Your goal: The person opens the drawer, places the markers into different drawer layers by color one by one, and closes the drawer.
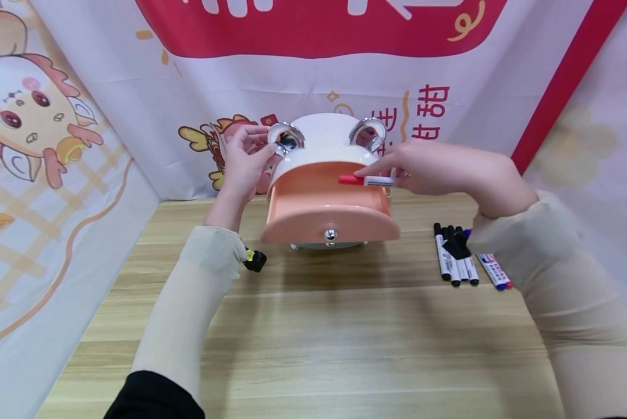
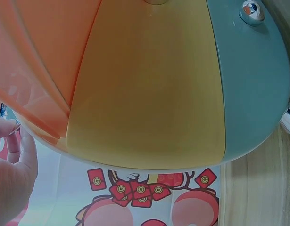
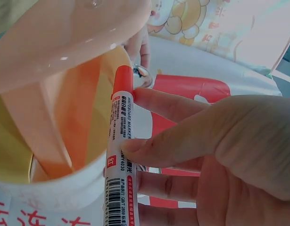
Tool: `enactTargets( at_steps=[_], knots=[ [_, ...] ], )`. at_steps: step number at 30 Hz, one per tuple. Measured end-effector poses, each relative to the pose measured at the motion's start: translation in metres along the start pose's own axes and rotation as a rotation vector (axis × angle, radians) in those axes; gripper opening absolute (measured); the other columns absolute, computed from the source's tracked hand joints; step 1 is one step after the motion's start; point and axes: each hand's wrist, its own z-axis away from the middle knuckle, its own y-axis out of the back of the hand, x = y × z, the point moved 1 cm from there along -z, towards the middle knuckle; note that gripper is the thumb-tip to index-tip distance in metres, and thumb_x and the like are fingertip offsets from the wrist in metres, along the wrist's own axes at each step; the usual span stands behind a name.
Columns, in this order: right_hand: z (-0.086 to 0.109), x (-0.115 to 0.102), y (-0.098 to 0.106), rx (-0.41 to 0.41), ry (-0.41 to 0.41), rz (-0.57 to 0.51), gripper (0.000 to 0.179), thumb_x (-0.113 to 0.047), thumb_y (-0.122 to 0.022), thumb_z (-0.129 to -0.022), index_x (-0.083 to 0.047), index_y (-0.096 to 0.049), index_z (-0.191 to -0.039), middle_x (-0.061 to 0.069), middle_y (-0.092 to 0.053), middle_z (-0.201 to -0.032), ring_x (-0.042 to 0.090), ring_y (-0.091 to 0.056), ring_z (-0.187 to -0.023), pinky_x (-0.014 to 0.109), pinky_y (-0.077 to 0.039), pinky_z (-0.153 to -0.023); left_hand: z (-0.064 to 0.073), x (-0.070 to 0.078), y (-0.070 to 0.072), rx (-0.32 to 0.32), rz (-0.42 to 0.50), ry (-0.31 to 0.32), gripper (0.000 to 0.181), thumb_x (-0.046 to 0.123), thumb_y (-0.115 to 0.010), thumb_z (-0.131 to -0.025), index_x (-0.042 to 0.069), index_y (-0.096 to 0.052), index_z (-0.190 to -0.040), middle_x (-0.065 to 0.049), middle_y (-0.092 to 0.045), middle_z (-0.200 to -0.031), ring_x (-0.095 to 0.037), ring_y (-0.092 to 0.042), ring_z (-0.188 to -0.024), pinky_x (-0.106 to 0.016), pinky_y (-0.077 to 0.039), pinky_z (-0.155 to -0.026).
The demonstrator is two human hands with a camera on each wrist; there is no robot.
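A white rounded storage box [image 1: 326,142] with two silver ear rings stands at the back of the wooden table [image 1: 313,337]. Its top orange drawer [image 1: 329,218], with a silver knob, is pulled out. My left hand [image 1: 250,160] grips the box's left side, fingers curled at the left silver ring [image 1: 286,139]. My right hand [image 1: 423,169] pinches a red-capped whiteboard marker [image 1: 365,180] and holds it level over the open drawer. The right wrist view shows thumb and fingers round the marker [image 3: 120,141]. In the left wrist view the left hand [image 2: 12,174] sits beside the box's yellow and teal drawer fronts [image 2: 149,89].
Several black-capped markers [image 1: 453,256] and a blue and a red one [image 1: 493,270] lie on the table right of the box, beside my right sleeve. Printed cartoon banners [image 1: 56,145] close off the back and left sides.
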Motion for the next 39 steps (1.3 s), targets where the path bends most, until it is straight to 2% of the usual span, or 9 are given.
enactTargets(
  at_steps=[7,10,15,21,26,30,34,39],
  knots=[
    [-0.011,-0.008,-0.002,-0.022,0.03,-0.012,0.057,0.007,-0.064,-0.094,-0.022,-0.063,-0.143,0.007,-0.07,-0.123,0.023,-0.061,-0.089,0.033,-0.055,-0.072,-0.001,0.0,0.0,0.0,0.011,0.01,0.03,-0.006,-0.066,-0.096,0.009,-0.061,-0.121,-0.01,-0.059,-0.118,-0.023,-0.06,-0.11,-0.03,-0.061,-0.088],
    [-0.016,-0.01,-0.003,-0.031,0.055,-0.023,0.059,0.01,-0.062,-0.093,-0.022,-0.062,-0.144,0.008,-0.07,-0.119,0.024,-0.059,-0.087,0.034,-0.054,-0.071,0.0,0.001,0.0,0.0,0.006,0.011,0.03,-0.005,-0.066,-0.096,0.01,-0.061,-0.121,-0.009,-0.059,-0.119,-0.023,-0.06,-0.11,-0.03,-0.061,-0.088],
    [-0.02,-0.014,-0.006,-0.037,0.076,-0.075,0.055,0.001,-0.068,-0.095,-0.024,-0.062,-0.144,0.006,-0.067,-0.11,0.024,-0.06,-0.09,0.034,-0.054,-0.074,0.0,0.001,0.001,0.001,0.006,0.013,0.03,-0.004,-0.066,-0.096,0.01,-0.061,-0.122,-0.009,-0.059,-0.12,-0.024,-0.06,-0.112,-0.03,-0.06,-0.088],
    [-0.027,-0.019,-0.008,-0.041,0.077,-0.132,0.056,0.005,-0.057,-0.099,-0.026,-0.06,-0.145,0.004,-0.069,-0.113,0.025,-0.057,-0.081,0.034,-0.05,-0.071,0.001,0.001,0.002,0.003,-0.017,0.007,0.03,-0.003,-0.066,-0.097,0.011,-0.061,-0.122,-0.009,-0.059,-0.121,-0.024,-0.06,-0.113,-0.032,-0.06,-0.09],
    [-0.033,-0.022,-0.011,-0.039,0.104,-0.153,0.052,0.002,-0.06,-0.099,-0.025,-0.062,-0.144,-0.001,-0.069,-0.114,0.022,-0.058,-0.084,0.033,-0.051,-0.073,0.001,0.0,0.001,0.001,-0.016,-0.002,0.03,-0.004,-0.066,-0.097,0.01,-0.06,-0.123,-0.009,-0.059,-0.119,-0.023,-0.059,-0.111,-0.033,-0.06,-0.09],
    [-0.039,-0.024,-0.014,-0.039,0.142,-0.172,0.054,0.004,-0.056,-0.099,-0.025,-0.061,-0.144,-0.004,-0.068,-0.109,0.02,-0.055,-0.082,0.033,-0.05,-0.069,0.001,0.0,0.0,0.003,-0.019,0.004,0.03,-0.004,-0.066,-0.097,0.01,-0.06,-0.123,-0.009,-0.059,-0.12,-0.022,-0.058,-0.112,-0.032,-0.06,-0.09],
    [-0.045,-0.025,-0.017,-0.053,0.118,-0.192,0.052,-0.002,-0.062,-0.099,-0.028,-0.06,-0.145,-0.006,-0.067,-0.122,0.019,-0.056,-0.095,0.032,-0.053,-0.075,0.001,0.001,0.0,0.005,-0.028,0.01,0.03,-0.002,-0.067,-0.097,0.011,-0.06,-0.123,-0.009,-0.059,-0.122,-0.023,-0.058,-0.114,-0.033,-0.06,-0.091],
    [-0.05,-0.024,-0.022,-0.062,0.11,-0.186,0.049,-0.01,-0.066,-0.1,-0.029,-0.061,-0.144,-0.005,-0.066,-0.127,0.02,-0.056,-0.1,0.033,-0.052,-0.08,0.001,0.0,0.001,0.004,-0.027,0.014,0.031,-0.002,-0.067,-0.097,0.011,-0.06,-0.124,-0.009,-0.059,-0.123,-0.024,-0.059,-0.116,-0.034,-0.06,-0.092]
  ],
)
